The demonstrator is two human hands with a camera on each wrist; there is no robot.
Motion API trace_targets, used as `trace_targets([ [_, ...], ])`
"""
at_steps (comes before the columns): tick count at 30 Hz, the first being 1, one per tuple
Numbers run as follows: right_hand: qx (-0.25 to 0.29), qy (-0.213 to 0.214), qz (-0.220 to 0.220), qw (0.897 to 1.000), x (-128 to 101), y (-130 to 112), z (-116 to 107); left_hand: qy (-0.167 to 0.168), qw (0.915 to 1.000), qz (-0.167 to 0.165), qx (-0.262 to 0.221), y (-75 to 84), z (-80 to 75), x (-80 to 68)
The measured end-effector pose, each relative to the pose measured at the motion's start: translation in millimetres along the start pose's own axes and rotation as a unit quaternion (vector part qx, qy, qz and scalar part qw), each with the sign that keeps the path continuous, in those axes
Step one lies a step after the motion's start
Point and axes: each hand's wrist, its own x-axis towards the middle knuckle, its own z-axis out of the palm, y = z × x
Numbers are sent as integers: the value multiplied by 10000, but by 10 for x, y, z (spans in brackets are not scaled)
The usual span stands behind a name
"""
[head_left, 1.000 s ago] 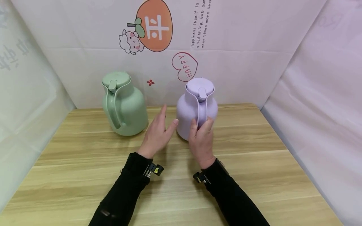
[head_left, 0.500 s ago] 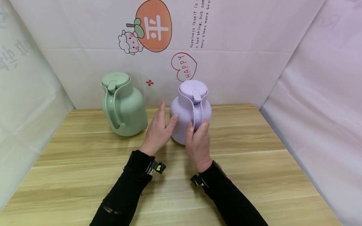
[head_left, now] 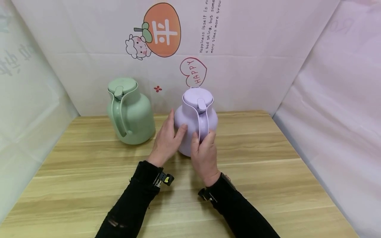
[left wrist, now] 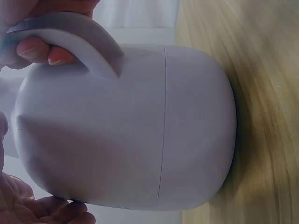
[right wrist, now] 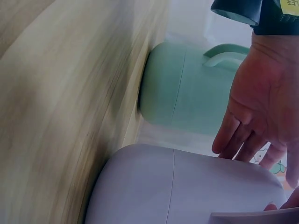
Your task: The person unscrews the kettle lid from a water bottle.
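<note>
A lilac jug with a lid and a loop handle stands upright on the wooden table. My right hand grips its handle, fingers curled through the loop. My left hand lies flat against the jug's left side, fingers straight and thumb on the body. The left wrist view shows the lilac jug up close, its base at the table. In the right wrist view the left hand rests over the lilac jug.
A green jug of the same shape stands at the back left, a short gap from my left hand, and the green jug also shows behind the lilac one. White sheets wall the table on three sides.
My right hand has moved the lilac jug leftward, nearer the green jug. The jug's side has come against my left hand, which earlier stood just apart from it.
</note>
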Motion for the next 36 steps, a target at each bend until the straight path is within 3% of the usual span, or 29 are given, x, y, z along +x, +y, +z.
trace_targets([
  [15, 152, -86, -132, 9998, -86, -107, 8, 153, 9991, 202, 335, -45, -8, -85],
  [36, 49, -81, -438, 9990, -207, -183, 28, 276, 9985, 295, 381, -68, -91, -227],
])
